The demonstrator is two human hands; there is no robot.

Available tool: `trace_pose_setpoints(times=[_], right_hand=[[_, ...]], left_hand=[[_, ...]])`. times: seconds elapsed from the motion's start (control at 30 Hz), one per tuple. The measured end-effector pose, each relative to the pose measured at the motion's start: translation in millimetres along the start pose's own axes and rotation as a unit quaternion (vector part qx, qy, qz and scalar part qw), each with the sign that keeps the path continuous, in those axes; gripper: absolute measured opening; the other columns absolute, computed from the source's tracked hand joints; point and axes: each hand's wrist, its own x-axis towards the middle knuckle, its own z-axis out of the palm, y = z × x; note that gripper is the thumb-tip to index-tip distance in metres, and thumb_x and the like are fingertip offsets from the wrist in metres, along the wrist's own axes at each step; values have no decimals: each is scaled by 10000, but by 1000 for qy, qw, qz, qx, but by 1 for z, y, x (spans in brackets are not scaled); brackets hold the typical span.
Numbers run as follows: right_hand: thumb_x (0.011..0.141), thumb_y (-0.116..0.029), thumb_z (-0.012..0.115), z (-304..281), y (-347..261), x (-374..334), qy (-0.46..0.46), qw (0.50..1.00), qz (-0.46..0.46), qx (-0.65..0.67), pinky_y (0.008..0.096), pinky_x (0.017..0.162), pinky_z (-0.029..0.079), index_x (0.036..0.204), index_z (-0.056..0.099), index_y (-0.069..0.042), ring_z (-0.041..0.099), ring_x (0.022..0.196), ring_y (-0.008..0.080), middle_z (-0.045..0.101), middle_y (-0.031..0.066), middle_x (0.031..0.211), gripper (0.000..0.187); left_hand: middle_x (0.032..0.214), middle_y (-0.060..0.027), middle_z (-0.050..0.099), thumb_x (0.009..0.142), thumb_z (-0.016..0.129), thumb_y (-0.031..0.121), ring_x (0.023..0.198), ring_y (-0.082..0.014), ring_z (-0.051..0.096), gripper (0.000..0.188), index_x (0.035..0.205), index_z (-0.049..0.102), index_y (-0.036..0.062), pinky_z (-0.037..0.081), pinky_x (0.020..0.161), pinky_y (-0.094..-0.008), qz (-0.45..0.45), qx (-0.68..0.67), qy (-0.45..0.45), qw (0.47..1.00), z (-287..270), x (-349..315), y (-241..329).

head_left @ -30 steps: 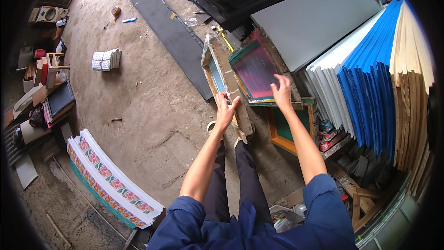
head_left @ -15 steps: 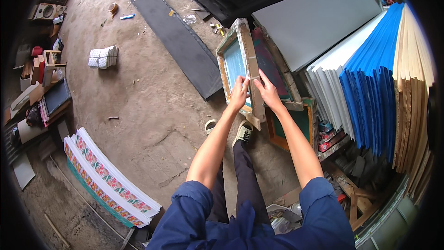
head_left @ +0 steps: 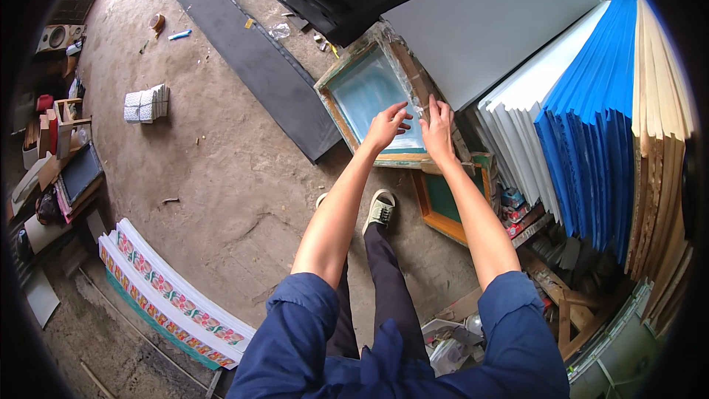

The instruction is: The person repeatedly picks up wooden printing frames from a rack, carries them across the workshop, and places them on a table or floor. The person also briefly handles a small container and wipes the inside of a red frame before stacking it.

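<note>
Slanting: one wood-framed mesh screen (head_left: 369, 96), far end angled left, long axis running back toward the near shoe (head_left: 381, 210), beside a large grey sheet (head_left: 491, 29). Left hand (head_left: 388, 125) over it, fingers loosely parted; right hand (head_left: 437, 133) against its right rail (head_left: 412, 66), grip undeterminable. Surface: worn brown floor (head_left: 221, 185). Room: blue sheets (head_left: 591, 125) at right, tied white bundle (head_left: 146, 104) at left.

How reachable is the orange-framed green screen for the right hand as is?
Likely yes: the orange-framed green screen is close to the right hand, its near rail mostly exposed. The hand is at the edge of the blue-mesh frame, though, and must leave it first.
</note>
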Motion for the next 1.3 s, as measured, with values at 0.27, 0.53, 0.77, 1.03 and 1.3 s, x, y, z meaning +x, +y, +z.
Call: trace_pose_setpoints(times=[0.27, 0.53, 0.77, 1.03, 1.3], right_hand=[[709, -11, 578, -23, 0, -29, -13, 1000, 8, 5, 425, 977, 284, 1269, 332, -4, 309, 1161, 396, 288, 223, 1273, 612], [721, -25, 520, -81, -71, -185, -38, 995, 6, 89, 389, 902, 375, 1010, 497, 17, 421, 1047, 378, 395, 232, 1126, 292], [777, -180, 535, -160, -60, -414, -209, 971, 86, 75, 383, 854, 403, 999, 571, -65, 504, 968, 339, 540, 178, 1013, 253], [816, -87, 484, -166, 70, -707, 110, 837, 476, 248, 280, 592, 486, 986, 595, -52, 611, 634, 151, 637, 99, 823, 206], [840, -39, 424, -208, 132, -847, 484, 621, 562, 254, 280, 491, 481, 863, 583, -3, 581, 570, 151, 603, 91, 688, 164]], left_hand=[[1098, -72, 560, 915, 400, 235, 982, -175, 537, 372, 1264, 393, 106, 418, 817, -315, -20, 47, 26, 998, -26, -54, 8], [949, -79, 621, 873, 462, 196, 847, -149, 596, 297, 1134, 513, 65, 442, 782, -278, 38, 168, 180, 968, -91, -231, -41], [940, -138, 619, 843, 502, 148, 883, -235, 596, 211, 1013, 561, 38, 449, 766, -321, 14, 268, 197, 943, -68, -382, -42], [867, -130, 618, 783, 542, 170, 818, -280, 590, 188, 940, 589, 76, 461, 730, -350, 109, 435, -91, 889, 138, -351, -116], [916, -144, 616, 832, 506, 165, 858, -259, 603, 215, 999, 576, 50, 471, 751, -336, 158, 410, -339, 832, 450, -376, -106]])
